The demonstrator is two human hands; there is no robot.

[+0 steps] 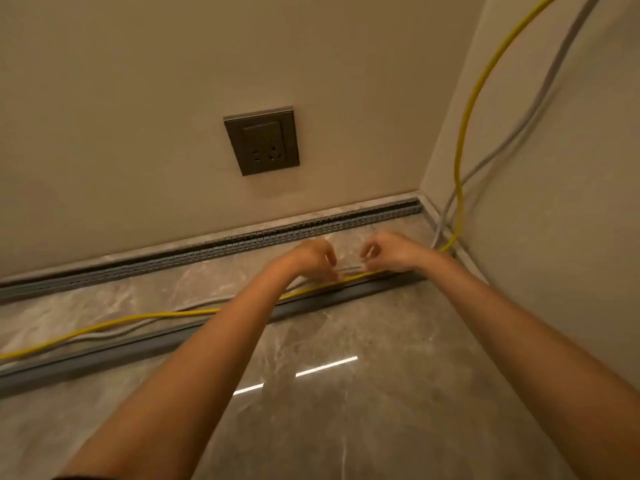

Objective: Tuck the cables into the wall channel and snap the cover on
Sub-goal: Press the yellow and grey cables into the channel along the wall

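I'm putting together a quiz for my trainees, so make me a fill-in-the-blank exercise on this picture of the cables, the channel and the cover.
1. The cable beside the grey cable is ____.
2. The cover lies on the ____, apart from the channel.
3. The left hand and right hand hold the cables between the channel and the ____.
4. The socket on the wall has ____ plugged into it.
Missing words: yellow; floor; cover; nothing.

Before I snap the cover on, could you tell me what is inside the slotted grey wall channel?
No cable shows in the slotted grey wall channel; its near wall hides the bottom. The yellow cable and grey cable lie on the polished marble floor outside it.
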